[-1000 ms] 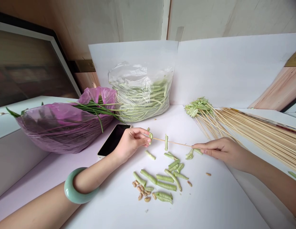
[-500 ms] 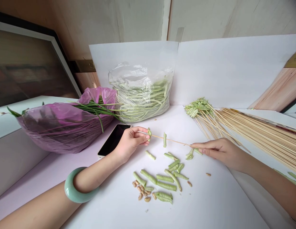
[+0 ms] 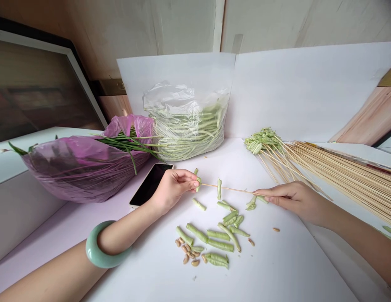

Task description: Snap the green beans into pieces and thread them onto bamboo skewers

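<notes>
My left hand (image 3: 171, 191) pinches a short green bean piece (image 3: 198, 185) at the left end of a thin bamboo skewer (image 3: 237, 189). The skewer runs almost level above the white surface. Another bean piece (image 3: 219, 188) sits crosswise partway along it. My right hand (image 3: 296, 203) grips the skewer's right end between thumb and fingers. Below the hands lie several cut bean pieces (image 3: 218, 235), with a small cluster of brown beans (image 3: 195, 263) beside them. Whether the skewer tip has passed through the left-hand piece is hidden by the fingers.
A clear bag of long green beans (image 3: 189, 134) stands at the back. To its left are a purple bag with green stalks (image 3: 88, 176) and a phone (image 3: 151, 182). At right lie filled skewers (image 3: 263, 140) and a pile of bare skewers (image 3: 343, 176).
The bean piece at my left fingertips now sits at a different tilt, and those fingers have shifted slightly right. The right hand holds nearly the same place.
</notes>
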Demonstrator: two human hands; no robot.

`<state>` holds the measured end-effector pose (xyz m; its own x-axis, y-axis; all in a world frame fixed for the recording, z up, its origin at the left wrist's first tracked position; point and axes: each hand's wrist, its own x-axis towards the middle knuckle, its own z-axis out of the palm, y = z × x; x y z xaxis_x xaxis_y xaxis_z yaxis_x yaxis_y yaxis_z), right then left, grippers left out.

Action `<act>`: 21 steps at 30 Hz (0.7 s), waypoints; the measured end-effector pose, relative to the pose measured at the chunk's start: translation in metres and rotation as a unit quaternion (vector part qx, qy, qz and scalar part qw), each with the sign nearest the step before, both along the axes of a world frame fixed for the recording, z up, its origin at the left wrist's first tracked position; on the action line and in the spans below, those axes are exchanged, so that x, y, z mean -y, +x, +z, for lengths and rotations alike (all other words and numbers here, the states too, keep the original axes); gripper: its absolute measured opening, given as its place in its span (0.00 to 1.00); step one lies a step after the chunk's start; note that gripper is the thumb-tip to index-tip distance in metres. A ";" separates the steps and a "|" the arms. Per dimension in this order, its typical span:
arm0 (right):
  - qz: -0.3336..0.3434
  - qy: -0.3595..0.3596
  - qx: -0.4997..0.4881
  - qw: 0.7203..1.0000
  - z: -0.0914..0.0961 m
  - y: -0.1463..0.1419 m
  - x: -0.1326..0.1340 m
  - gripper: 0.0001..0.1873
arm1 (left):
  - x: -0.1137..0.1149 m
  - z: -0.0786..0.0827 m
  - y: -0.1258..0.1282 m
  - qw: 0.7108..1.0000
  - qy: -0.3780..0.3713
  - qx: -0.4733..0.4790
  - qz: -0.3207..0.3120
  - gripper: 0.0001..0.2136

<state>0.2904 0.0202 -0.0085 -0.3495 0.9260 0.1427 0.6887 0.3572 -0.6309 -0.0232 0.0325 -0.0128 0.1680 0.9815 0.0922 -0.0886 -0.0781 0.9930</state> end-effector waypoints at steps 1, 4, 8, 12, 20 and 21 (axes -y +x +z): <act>0.007 -0.019 0.001 1.000 -0.001 0.000 0.000 0.14 | 0.000 -0.001 0.000 1.000 0.003 -0.007 0.002 0.11; 0.010 -0.049 0.001 0.999 -0.002 -0.002 0.000 0.15 | 0.000 -0.002 0.000 1.000 0.007 -0.021 0.002 0.11; 0.018 -0.055 -0.005 0.998 -0.004 -0.002 0.000 0.16 | 0.001 -0.001 0.001 1.000 0.003 -0.026 -0.003 0.11; 0.020 -0.062 -0.002 0.998 -0.006 -0.001 0.000 0.16 | 0.002 0.000 0.003 0.999 0.002 -0.037 0.007 0.11; 0.015 -0.023 0.020 0.999 -0.007 -0.004 0.001 0.16 | 0.000 -0.002 0.001 0.997 0.016 -0.061 0.032 0.10; 0.014 -0.016 0.029 0.999 -0.006 -0.005 0.002 0.17 | 0.000 -0.002 0.001 0.997 0.015 -0.060 0.035 0.10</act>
